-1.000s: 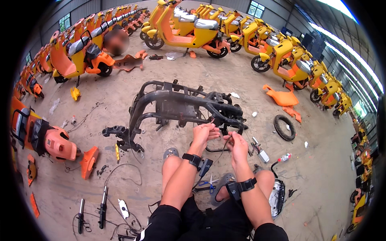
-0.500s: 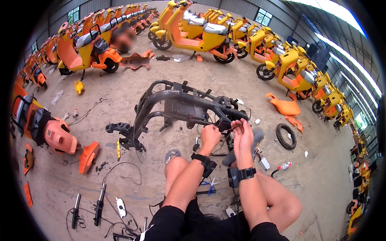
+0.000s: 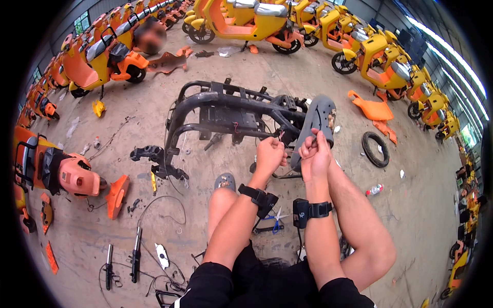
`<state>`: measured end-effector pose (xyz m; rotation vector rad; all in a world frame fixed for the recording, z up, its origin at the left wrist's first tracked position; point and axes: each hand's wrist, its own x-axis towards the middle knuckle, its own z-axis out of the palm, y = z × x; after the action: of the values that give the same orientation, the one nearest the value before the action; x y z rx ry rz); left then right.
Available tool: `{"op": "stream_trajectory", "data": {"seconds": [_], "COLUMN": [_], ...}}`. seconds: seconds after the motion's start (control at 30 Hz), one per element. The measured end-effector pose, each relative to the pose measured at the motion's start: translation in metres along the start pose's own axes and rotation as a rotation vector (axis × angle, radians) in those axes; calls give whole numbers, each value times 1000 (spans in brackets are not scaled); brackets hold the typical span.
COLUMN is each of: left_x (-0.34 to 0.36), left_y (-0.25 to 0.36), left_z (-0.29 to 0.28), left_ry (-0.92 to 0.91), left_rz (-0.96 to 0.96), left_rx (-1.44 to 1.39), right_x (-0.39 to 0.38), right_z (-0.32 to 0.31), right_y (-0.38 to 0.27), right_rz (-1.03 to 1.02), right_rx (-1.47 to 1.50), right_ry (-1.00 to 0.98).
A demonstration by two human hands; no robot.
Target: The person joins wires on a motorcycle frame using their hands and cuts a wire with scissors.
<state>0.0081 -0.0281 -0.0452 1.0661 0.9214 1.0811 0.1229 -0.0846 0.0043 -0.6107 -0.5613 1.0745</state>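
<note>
A black scooter frame (image 3: 226, 110) lies on the floor in front of me, its tubes and cross plates bare. At its right end, my left hand (image 3: 270, 155) is closed in a pinch on a thin wire (image 3: 292, 151). Reddish strands stick up above those fingers. The wire runs across to my right hand (image 3: 314, 156), whose fingers are also pinched together around it. My right foot, in a grey clog (image 3: 309, 128), is raised against the frame's right end, just beyond my right hand. The wire's far ends are too small to follow.
Blue-handled scissors (image 3: 276, 222) lie between my knees. To the left are two shock absorbers (image 3: 135, 256), loose cables and an orange panel (image 3: 118, 196). A tyre (image 3: 376, 149), a bottle (image 3: 375, 190) and orange panels (image 3: 371, 107) lie right. Rows of yellow scooters (image 3: 251, 25) stand behind.
My right foot has lifted from the floor onto the frame's right end. Both hands have moved slightly nearer, the wire now between them. The view has tilted down.
</note>
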Motion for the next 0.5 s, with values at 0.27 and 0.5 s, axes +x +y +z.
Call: {"op": "stream_trajectory", "data": {"seconds": [0.27,0.5], "left_x": [-19,-51], "left_y": [7,7], "left_z": [-5,-10], "left_ry": [-202,-432], "left_rz": [-145,-202], "left_rx": [-120,-189], "right_x": [-66,-91], "right_z": [-17,1], "right_y": [18,34], "right_rz": [-99,-139], "right_rx": [374,507], "right_ry": [184,332]}}
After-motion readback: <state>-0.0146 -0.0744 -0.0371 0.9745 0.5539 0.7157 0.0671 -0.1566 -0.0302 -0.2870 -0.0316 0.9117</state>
